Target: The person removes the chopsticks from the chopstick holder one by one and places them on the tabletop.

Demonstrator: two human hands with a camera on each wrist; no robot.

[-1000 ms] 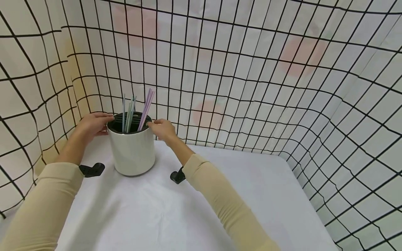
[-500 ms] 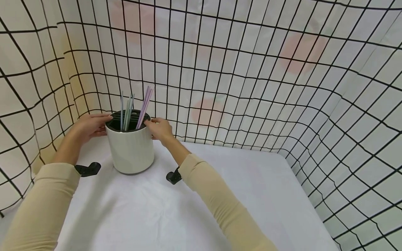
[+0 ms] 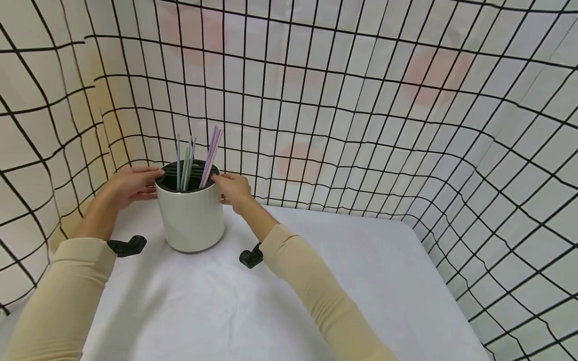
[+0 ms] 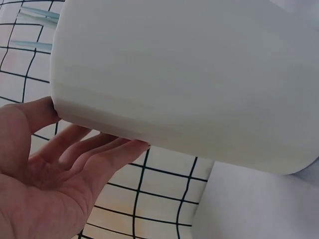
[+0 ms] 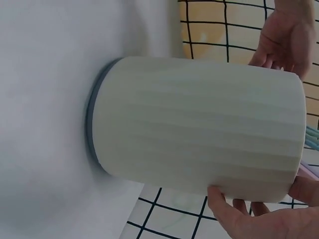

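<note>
Head view: since the earlier frames the white holder has shifted only slightly on the tabletop — a small nudge to the side and back, no lift. Both hands have stayed at its rim, so this reads as steadying or repositioning, not carrying. The holder stands upright near the back left corner of the tabletop, close to the grid-patterned curtain. The left hand lies against the rim on one side and the right hand on the other, fingers fairly straight and laid on the wall. A black slotted insert sits in the top, with blue-green straws and purple straws standing in it. Two black clips sit by the wrists; what they fasten to is cut off by the sleeves.

Left wrist view: the holder fills the frame. The left hand is spread, fingers nearly straight, tips touching the wall near the rim — no curl round it. Straw ends are barely visible at the top left corner.

Right wrist view: the holder lies sideways in frame, grey base ring against the tabletop. The right hand's fingers touch the rim edge; the thumb is mostly out of frame, so a pinch cannot be ruled out. The left hand shows beyond.
</note>
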